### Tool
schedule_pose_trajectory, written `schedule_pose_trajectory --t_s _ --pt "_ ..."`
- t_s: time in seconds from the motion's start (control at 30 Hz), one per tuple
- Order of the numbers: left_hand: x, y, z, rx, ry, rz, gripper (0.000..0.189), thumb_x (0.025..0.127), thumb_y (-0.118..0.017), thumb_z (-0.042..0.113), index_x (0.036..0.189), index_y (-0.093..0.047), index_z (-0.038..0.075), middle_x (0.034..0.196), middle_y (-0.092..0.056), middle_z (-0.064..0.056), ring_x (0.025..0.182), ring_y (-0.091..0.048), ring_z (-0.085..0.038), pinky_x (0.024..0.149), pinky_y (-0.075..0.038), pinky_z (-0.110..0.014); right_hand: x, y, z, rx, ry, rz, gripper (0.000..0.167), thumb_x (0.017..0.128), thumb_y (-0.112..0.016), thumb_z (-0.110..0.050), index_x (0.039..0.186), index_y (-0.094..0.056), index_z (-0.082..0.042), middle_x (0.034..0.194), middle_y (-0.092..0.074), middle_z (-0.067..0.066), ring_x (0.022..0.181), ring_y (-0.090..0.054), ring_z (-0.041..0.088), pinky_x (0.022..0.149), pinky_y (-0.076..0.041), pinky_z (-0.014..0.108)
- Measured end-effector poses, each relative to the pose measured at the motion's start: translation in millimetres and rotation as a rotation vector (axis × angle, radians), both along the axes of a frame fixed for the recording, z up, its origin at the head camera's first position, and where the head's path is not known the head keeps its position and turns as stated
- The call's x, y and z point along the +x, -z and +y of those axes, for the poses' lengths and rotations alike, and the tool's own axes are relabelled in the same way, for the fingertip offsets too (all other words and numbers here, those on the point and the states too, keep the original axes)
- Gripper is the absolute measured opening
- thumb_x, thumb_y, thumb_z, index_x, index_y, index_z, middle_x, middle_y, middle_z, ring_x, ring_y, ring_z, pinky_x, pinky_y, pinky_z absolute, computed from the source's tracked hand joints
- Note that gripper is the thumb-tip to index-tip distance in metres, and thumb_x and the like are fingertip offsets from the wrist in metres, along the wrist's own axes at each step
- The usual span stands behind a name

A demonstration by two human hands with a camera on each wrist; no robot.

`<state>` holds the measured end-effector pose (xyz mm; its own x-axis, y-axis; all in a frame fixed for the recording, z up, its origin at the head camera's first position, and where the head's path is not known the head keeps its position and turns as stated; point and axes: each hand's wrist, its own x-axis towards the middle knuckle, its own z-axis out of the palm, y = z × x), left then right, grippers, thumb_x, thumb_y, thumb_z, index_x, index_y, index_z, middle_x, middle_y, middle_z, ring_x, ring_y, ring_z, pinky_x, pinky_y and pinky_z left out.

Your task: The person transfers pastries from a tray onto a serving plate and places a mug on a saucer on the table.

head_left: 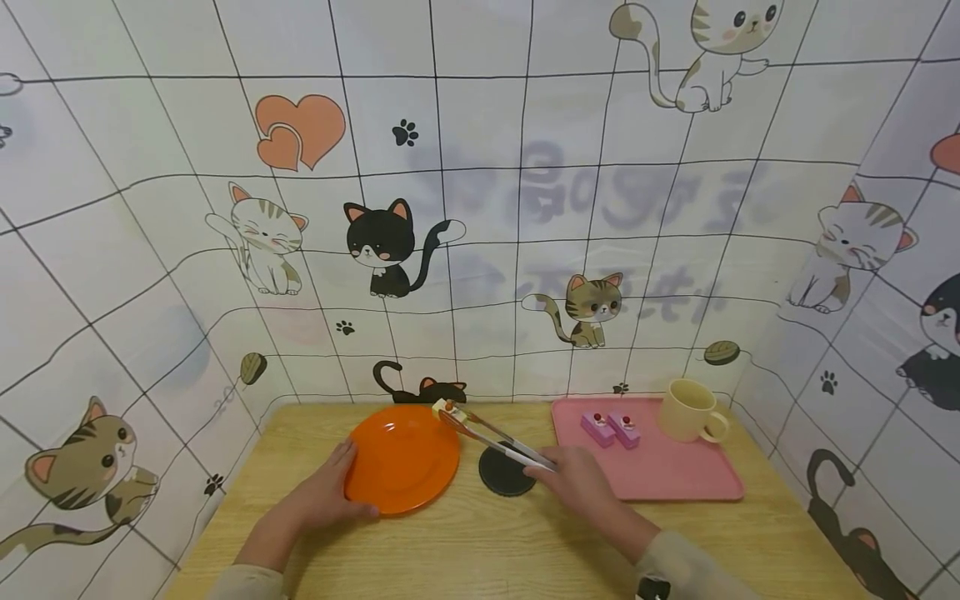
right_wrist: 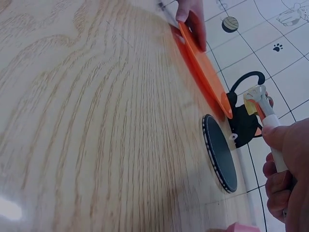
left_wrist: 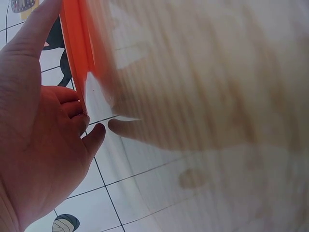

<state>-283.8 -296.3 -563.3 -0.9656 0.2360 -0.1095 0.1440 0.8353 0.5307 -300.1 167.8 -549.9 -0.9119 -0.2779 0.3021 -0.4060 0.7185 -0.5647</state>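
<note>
An orange plate point(head_left: 405, 458) lies on the left part of the table. My left hand point(head_left: 318, 492) holds its left rim, thumb toward the front edge; in the left wrist view the fingers bend at the rim of the plate point(left_wrist: 77, 43). With my right hand point(head_left: 581, 487) I grip a pair of tongs point(head_left: 517, 450) by the white handles. Between the tongs' tips is a small yellow toy cake piece point(head_left: 441, 408) with a red topping, above the plate's right edge. The right wrist view shows the cake piece point(right_wrist: 251, 104) raised above the table.
A round black coaster point(head_left: 506, 471) lies between the plate and a pink tray point(head_left: 675, 479). On the tray stand two pink-purple toy cake pieces point(head_left: 611, 429) and a yellow mug point(head_left: 686, 410). A cat-printed wall covering point(head_left: 480, 317) closes off the back and sides.
</note>
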Motion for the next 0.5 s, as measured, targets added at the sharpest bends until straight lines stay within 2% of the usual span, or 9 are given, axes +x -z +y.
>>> schedule_pose_trajectory --t_s 0.17,0.37,0.5 --pt "-1.7 1.4 0.1 0.0 -0.001 -0.005 0.138 0.078 -0.095 0.064 0.172 -0.023 -0.007 0.181 -0.015 -0.03 0.165 -0.017 -0.054 0.128 -0.026 -0.072 -3.1 -1.8 -11.4 -0.003 -0.015 -0.018 0.01 0.096 -0.089 -0.032 0.094 -0.082 -0.026 0.066 -0.052 -0.018 0.058 -0.041 0.001 0.052 -0.036 0.024" --pt "-1.6 1.4 0.3 0.002 0.0 -0.007 0.139 0.078 -0.096 0.064 0.172 -0.022 -0.008 0.18 -0.015 -0.031 0.165 -0.016 -0.054 0.128 -0.026 -0.072 -7.2 -2.7 -23.1 0.004 -0.028 -0.04 0.014 0.097 -0.088 -0.032 0.089 -0.078 -0.026 0.071 -0.059 -0.016 0.061 -0.047 0.002 0.053 -0.038 0.024" --pt "-1.6 1.9 -0.3 0.001 0.002 -0.001 0.139 0.078 -0.095 0.064 0.172 -0.022 -0.008 0.18 -0.015 -0.031 0.165 -0.016 -0.054 0.129 -0.026 -0.071 -10.0 -1.7 -30.2 -0.007 -0.034 -0.043 0.011 0.097 -0.088 -0.033 0.093 -0.082 -0.026 0.077 -0.063 -0.016 0.064 -0.049 0.002 0.054 -0.039 0.023"
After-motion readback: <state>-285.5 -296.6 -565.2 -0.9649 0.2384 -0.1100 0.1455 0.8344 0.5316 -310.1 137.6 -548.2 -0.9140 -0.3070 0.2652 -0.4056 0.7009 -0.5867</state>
